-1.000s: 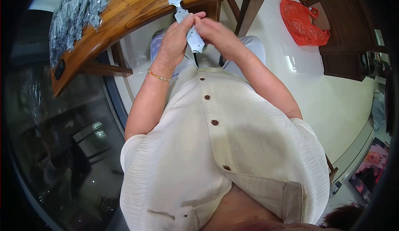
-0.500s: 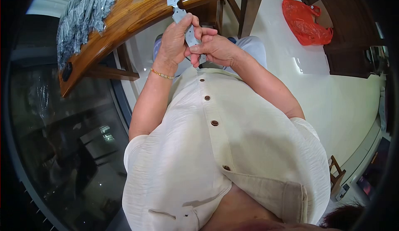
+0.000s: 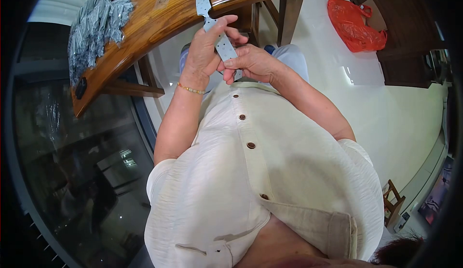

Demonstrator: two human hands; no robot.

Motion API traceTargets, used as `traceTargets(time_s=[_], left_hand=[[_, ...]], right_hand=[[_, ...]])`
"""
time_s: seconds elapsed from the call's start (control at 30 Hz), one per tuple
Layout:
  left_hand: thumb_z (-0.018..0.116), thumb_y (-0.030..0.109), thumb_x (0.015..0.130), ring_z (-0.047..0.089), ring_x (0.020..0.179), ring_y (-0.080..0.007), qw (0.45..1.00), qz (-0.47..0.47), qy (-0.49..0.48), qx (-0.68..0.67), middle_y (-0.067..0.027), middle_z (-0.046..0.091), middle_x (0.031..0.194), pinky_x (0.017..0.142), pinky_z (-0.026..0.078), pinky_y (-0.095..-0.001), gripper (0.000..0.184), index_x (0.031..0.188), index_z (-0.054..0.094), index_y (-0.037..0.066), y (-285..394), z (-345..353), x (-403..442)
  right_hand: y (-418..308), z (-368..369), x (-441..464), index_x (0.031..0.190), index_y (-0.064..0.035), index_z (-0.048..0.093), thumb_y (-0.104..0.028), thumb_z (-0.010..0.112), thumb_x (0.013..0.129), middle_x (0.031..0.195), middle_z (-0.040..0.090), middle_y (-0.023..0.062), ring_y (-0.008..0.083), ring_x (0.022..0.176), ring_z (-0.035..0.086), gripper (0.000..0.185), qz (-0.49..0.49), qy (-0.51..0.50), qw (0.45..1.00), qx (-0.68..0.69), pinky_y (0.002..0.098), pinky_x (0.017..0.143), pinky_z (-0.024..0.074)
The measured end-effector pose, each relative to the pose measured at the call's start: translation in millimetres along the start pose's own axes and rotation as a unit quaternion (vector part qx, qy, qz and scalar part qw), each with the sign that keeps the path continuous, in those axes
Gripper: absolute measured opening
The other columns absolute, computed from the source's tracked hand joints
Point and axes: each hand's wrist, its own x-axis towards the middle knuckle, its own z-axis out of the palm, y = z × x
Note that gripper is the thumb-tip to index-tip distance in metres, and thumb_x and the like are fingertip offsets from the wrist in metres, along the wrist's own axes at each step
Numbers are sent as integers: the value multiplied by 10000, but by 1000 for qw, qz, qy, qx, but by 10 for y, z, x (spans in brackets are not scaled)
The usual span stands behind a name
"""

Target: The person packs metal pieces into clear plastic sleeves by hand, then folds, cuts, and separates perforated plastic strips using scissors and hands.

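Pale blue, dotted and notched into sections, our strip (image 3: 225, 49) comes off the wooden table (image 3: 156, 23), crosses the curved front edge and slopes down into our hands just above the lap. Our left hand (image 3: 200, 50) has its thumb across the upper face with fingers behind, though we can't tell how tight that is. Our right hand (image 3: 255, 61) is pinching near the lower end, thumb on top, fingers curled under, so the tip sits right by the shirt hem (image 3: 236, 85). Hands are close together, maybe touching. Room-wise: over on the left, shiny clear-wrapped packets (image 3: 99, 34) crowd the table edge, with a small black object (image 3: 80, 88) at the corner. Bare wood lies right of the strip, and plenty of open floor (image 3: 316, 51) reaches out to the red plastic bag (image 3: 354, 29).
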Motion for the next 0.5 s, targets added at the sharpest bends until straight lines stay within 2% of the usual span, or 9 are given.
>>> traceTargets(time_s=[0.1,0.2,0.3,0.4,0.5], left_hand=[[507,133,985,676,944,-293,999,19,9,-29,-189,645,1064,844,570,-401,380,1315,470,-51,-80,-9,-137],[483,105,985,675,977,-313,997,51,59,-18,-245,611,1179,860,575,-411,371,1310,453,-71,-177,-77,-256],[472,94,985,680,968,-311,998,47,50,8,-233,629,1150,840,583,-398,355,1302,464,-65,-160,-147,-278],[473,95,984,683,963,-315,999,37,22,-3,-223,648,1112,838,583,-399,342,1289,478,-60,-98,-237,-272],[493,89,973,686,958,-317,999,13,1,-47,-212,667,1063,835,582,-389,334,1266,491,-72,33,-277,-328]], right_hand=[[-30,-9,14,991,36,671,-121,633,905,773,689,108,211,741,682,183,11,8,1000,15,332,752,549],[9,-9,91,995,36,661,-130,635,907,817,693,115,211,741,680,189,6,17,1000,-8,338,749,550],[30,26,135,1013,40,662,-138,637,910,869,695,122,202,768,675,207,7,22,999,-34,347,782,546],[-67,40,76,1073,23,661,-203,664,899,975,690,107,183,888,660,286,25,-15,999,-37,326,847,518],[-314,-34,4,1209,-6,610,-303,692,878,1107,663,79,161,1015,620,453,32,11,986,-161,299,901,478]])
